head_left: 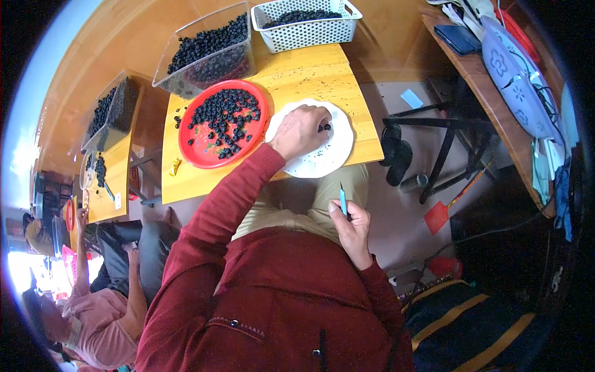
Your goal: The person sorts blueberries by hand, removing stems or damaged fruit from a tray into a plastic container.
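Observation:
My left hand (304,130) is over a white scalloped plate (338,155), its fingers curled round a few small dark round pieces (324,128), berries or beads, I cannot tell which. Dark specks lie on the plate beside it. In front of my lap, my right hand (353,232) grips a slim teal-handled tool (343,201) with its pointed tip up, apart from the plate. Left of the plate, a red round tray (186,146) carries many more of the dark round pieces.
Behind stand a clear plastic bin (164,77) and a white perforated basket (297,40), both holding dark pieces. Specks litter the yellow table (291,71). At left, another person (102,322) sits near a second table. A wooden bench (496,105) is at right.

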Motion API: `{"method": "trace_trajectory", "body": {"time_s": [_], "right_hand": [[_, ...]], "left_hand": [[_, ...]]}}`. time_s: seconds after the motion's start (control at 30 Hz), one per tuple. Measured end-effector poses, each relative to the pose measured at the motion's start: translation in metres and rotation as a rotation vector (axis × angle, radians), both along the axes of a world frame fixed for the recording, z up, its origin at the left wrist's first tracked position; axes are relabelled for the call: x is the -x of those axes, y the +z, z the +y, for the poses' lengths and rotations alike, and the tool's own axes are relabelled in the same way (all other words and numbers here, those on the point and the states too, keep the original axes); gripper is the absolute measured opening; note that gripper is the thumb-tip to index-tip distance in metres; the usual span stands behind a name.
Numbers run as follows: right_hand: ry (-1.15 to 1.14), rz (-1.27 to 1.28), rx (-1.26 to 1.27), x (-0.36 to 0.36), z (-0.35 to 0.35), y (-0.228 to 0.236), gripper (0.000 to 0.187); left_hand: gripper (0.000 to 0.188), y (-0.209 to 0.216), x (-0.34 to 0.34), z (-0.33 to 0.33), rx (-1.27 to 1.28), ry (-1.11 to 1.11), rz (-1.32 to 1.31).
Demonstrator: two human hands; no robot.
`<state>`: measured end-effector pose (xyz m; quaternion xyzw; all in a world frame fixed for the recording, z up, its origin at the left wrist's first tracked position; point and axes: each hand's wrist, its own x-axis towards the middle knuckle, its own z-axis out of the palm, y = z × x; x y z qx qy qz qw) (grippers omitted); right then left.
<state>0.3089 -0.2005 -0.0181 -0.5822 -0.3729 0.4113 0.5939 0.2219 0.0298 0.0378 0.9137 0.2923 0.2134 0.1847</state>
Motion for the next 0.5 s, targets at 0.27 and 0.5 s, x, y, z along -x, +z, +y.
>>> {"method": "trace_trajectory", "body": {"time_s": [0.27,0.5], "right_hand": [[-0.064,-0.005,-0.026,0.002,0.003,-0.001,0.018],[-0.057,-0.004,-0.029,-0.005,0.013,0.004,0.014]], "left_hand": [[0.015,0.003,0.025,-0.026,0.614,0.082,-0.49],[0.019,-0.008,0.05,-0.045,0.991,0.045,-0.698]]}}
